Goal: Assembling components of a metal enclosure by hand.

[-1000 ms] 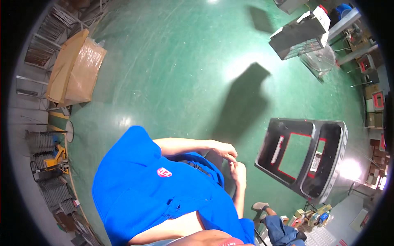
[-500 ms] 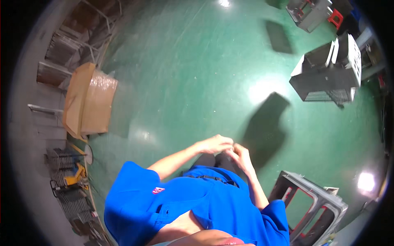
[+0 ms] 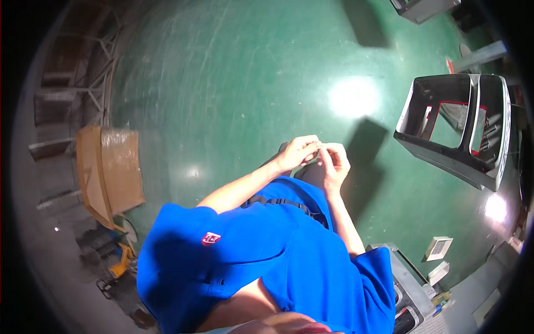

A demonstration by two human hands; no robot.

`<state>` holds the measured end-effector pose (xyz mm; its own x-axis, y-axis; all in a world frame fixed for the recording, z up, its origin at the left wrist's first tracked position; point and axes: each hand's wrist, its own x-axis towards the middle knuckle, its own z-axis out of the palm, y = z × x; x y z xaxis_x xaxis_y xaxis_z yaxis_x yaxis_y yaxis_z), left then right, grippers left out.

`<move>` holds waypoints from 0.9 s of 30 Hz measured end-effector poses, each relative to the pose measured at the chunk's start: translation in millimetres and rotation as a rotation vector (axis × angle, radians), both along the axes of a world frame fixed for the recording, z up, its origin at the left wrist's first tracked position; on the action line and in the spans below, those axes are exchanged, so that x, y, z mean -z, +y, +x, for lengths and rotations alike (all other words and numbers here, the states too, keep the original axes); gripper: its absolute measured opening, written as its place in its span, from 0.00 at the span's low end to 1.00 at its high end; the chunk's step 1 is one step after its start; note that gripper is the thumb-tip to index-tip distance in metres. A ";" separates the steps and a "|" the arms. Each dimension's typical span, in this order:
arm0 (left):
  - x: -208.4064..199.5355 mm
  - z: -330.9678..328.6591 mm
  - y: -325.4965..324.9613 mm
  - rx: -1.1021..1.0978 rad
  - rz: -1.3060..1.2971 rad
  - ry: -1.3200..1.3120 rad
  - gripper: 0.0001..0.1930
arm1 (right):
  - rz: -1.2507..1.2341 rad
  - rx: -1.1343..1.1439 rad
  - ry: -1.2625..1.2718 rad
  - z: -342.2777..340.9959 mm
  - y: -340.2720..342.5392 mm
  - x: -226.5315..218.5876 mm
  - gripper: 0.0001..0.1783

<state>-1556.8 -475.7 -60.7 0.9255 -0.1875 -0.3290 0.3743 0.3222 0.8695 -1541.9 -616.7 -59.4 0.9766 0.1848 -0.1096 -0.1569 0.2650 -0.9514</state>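
Left hand (image 3: 300,153): in front of the waist, fingers bent, thumb and fingertips drawn together toward the other hand.
Right hand (image 3: 336,167): fingers curled, its tips meeting or almost meeting the left ones; whether the hands pinch something small between them, I cannot tell.
Dark cabinet (image 3: 471,114): to the right of the hands and well apart from them, its openings partly edged in red.
Grey casing (image 3: 414,278): lower right, just beside the right sleeve, partly hidden by it.
White box (image 3: 438,249): near that casing, with another small pale piece below it in the view.
Blue shirt (image 3: 328,267): on the person, a red-and-white patch on the chest, a black strap (image 3: 286,204) at the waist.
Carton (image 3: 122,170): far left, brown, its side shiny as if under film.
Yellow equipment (image 3: 120,261): below the carton in the view, dim and blurred.
Green floor (image 3: 239,106): scuffed, with bright reflections and a dark shadow right of the hands.
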 end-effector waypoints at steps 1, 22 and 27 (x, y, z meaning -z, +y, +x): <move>-8.0 26.6 -3.1 -0.001 -0.015 0.027 0.14 | -0.009 0.054 -0.011 22.5 0.5 -7.1 0.02; 80.2 475.2 -177.8 0.275 0.196 0.001 0.14 | 0.295 0.927 0.471 466.9 -245.0 213.8 0.11; 114.9 556.3 -219.4 0.232 0.396 -0.245 0.19 | 0.245 0.945 0.443 536.6 -282.8 307.2 0.08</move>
